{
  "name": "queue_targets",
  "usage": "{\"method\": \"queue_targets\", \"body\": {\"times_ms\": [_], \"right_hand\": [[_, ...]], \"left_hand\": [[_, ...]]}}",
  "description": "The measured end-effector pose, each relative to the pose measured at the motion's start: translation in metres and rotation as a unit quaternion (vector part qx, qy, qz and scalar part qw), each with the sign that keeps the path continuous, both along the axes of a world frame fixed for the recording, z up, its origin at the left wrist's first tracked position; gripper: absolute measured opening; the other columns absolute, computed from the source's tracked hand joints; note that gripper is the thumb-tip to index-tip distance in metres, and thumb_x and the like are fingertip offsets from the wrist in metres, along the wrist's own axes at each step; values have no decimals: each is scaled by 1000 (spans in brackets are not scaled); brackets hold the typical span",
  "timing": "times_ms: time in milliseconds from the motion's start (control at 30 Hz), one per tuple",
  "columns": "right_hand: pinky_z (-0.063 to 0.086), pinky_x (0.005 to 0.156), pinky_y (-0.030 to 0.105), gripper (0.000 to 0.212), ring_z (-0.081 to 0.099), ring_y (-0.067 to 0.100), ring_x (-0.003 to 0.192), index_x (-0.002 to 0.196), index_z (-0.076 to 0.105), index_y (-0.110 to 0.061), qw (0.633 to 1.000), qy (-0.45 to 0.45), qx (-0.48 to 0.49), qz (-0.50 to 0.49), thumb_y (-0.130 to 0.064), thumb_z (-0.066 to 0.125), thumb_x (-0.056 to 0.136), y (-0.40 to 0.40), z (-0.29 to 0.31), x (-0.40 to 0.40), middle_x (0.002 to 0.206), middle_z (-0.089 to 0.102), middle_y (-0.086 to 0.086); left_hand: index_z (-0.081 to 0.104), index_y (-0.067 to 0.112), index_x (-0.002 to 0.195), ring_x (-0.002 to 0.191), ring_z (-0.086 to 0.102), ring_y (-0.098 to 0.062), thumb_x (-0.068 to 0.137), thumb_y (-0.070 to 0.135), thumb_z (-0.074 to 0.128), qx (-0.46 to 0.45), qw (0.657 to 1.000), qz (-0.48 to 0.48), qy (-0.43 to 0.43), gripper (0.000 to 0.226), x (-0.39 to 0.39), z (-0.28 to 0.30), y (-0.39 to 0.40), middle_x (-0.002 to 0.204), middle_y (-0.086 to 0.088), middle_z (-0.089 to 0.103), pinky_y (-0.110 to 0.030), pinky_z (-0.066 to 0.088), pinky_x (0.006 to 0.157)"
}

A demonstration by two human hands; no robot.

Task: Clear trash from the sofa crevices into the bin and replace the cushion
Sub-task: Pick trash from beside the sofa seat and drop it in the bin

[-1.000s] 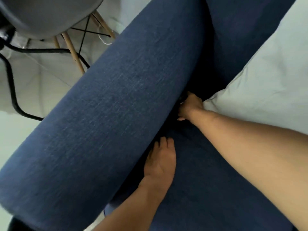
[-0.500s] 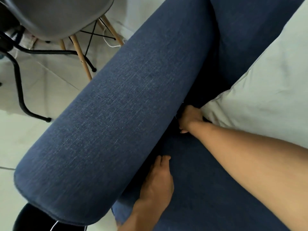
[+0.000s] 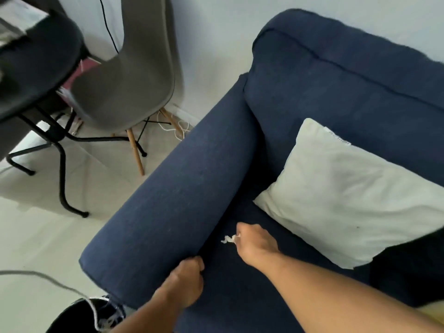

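Observation:
A dark blue sofa fills the view, its armrest point(image 3: 173, 207) running from lower left to upper right beside the seat point(image 3: 240, 296). My right hand point(image 3: 254, 243) hovers over the seat next to the armrest crevice and pinches a small white scrap of trash point(image 3: 228, 239) in its fingertips. My left hand point(image 3: 185, 284) is curled against the front end of the armrest, fingers tucked into the gap. A white cushion point(image 3: 348, 200) leans against the backrest on the right. The black bin point(image 3: 79, 318) stands on the floor at the bottom left, partly cut off.
A grey shell chair point(image 3: 129, 75) with wooden legs stands on the pale tiled floor left of the sofa. A dark table with black metal legs point(image 3: 61, 169) is at the far left. White cables point(image 3: 173, 128) lie by the wall. A grey cord point(image 3: 60, 284) runs toward the bin.
My right hand has come out of the crevice by the cushion and toward me, now holding a white scrap. The view has pulled back and up. My left hand has shifted to the armrest's front end.

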State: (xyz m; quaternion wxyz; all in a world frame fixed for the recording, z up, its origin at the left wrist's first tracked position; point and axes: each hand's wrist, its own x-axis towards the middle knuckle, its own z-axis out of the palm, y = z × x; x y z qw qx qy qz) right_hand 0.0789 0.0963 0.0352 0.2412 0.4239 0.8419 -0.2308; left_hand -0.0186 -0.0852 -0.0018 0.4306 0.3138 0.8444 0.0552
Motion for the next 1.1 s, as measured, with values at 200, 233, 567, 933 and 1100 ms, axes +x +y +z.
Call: {"method": "queue_targets", "body": {"times_ms": [200,233,567,933,1100], "right_hand": [[53,69,36,8,65,26,88,100,61,-23,998,24,42,30,-23,54,103,-1,66,1,100,68,-1],[55,71,37,8,65,26,89,99,61,-23,998,27,46,34,-23,54,103,-2,76,1,100,68,-1],[47,66,34,6,64,26,89,98,61,-26,990,33,92,98,-20,58,99,-28,150,-47,101,67,-1],[52,72,36,5,63,24,92,101,60,-25,973,62,78,207,-26,57,104,-118,187,-127,104,66,-1],[54,77,39,5,63,26,96,103,60,-25,966,61,70,243,-25,56,105,-169,187,-151,109,66,1]], "left_hand": [[58,25,118,108,58,-21,93,21,47,61,998,-15,12,28,-17,78,42,124,2,57,-33,47,91],[58,25,118,107,57,-21,93,21,46,69,997,-16,17,28,-18,89,45,124,3,57,-34,48,90],[58,25,120,102,59,-24,93,18,49,90,992,-1,88,29,-57,160,12,120,3,56,-41,53,88],[62,17,111,95,65,-33,86,22,51,97,983,56,146,27,-121,188,-107,108,-7,65,-41,56,79],[60,17,114,101,63,-31,87,20,52,98,980,101,138,29,-132,176,-165,114,-8,63,-43,54,87]]}}
